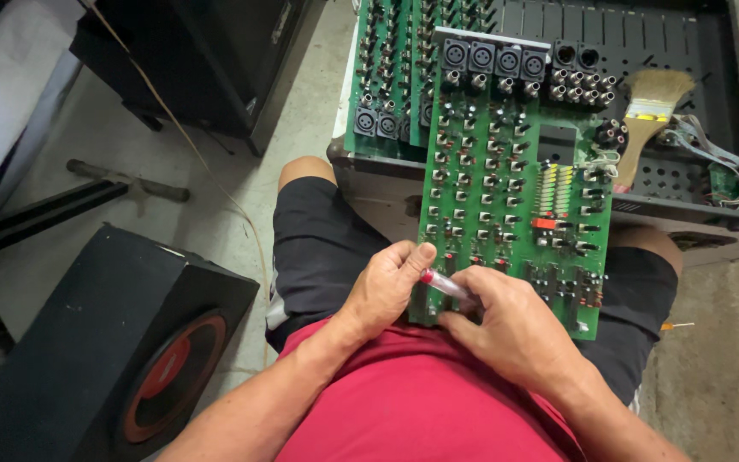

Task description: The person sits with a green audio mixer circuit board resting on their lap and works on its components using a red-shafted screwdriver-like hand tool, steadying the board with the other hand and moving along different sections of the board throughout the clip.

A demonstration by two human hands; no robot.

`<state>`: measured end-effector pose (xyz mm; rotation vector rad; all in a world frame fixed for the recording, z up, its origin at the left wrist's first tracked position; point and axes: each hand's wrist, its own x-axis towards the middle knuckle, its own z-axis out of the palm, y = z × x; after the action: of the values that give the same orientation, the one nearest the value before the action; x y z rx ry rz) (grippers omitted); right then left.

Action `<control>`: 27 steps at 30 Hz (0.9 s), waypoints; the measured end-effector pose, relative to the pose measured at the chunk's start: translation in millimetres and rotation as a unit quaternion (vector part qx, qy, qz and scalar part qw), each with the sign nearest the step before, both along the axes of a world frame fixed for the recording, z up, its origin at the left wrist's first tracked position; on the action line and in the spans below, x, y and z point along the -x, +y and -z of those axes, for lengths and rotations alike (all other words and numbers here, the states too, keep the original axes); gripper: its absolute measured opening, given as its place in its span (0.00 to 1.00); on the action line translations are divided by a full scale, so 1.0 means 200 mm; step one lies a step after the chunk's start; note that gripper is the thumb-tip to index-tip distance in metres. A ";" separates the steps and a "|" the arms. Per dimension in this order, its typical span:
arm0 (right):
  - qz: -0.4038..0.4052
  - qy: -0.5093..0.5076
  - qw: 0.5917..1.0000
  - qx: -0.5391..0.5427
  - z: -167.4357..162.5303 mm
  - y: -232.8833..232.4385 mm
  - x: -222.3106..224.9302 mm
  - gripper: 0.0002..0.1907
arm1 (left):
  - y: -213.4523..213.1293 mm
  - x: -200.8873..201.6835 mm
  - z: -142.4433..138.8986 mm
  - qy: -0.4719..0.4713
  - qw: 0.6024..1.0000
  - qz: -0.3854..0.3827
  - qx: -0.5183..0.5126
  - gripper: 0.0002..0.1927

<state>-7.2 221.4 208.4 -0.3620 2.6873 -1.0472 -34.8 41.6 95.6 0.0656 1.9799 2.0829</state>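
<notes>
Both hands are low on a long green circuit board (515, 184), studded with rows of small black knob posts and round sockets, which lies tilted across the seated person's lap, its far end resting on the open dark metal chassis (686, 51). The left hand (387, 291) curls at the board's near left corner, thumb and fingers pinched narrow around one end of a small clear tube with a red tip (442, 282). The right hand (515, 329) lies flat against the board's near edge, its fingers closing over the tube's other end. So the tube sits between the two hands, right on the board's near edge.

Far right, a wooden-handled paintbrush with pale bristles (647, 115) lies inside the chassis. Near left, on the concrete floor, a black speaker box with a red-ringed cone (121, 359).
</notes>
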 end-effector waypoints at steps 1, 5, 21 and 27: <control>-0.004 -0.008 1.000 -0.008 0.00 0.00 0.00 0.16 | 0.00 0.00 0.00 0.001 1.000 -0.003 0.017 0.26; -0.045 0.019 0.999 -0.005 0.01 0.02 0.00 0.16 | 0.01 0.01 0.00 0.034 0.999 -0.015 0.038 0.25; 0.065 0.193 0.979 0.001 0.08 0.05 0.01 0.19 | -0.03 -0.02 0.03 -0.032 0.984 0.061 -0.165 0.14; 0.104 0.244 0.964 -0.020 0.07 0.03 0.05 0.17 | -0.04 -0.05 0.00 -0.046 0.976 0.090 -0.191 0.22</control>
<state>-16.5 227.5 194.2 -0.3762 3.2403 -1.0718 -25.6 32.8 95.2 0.2103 1.4395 2.2688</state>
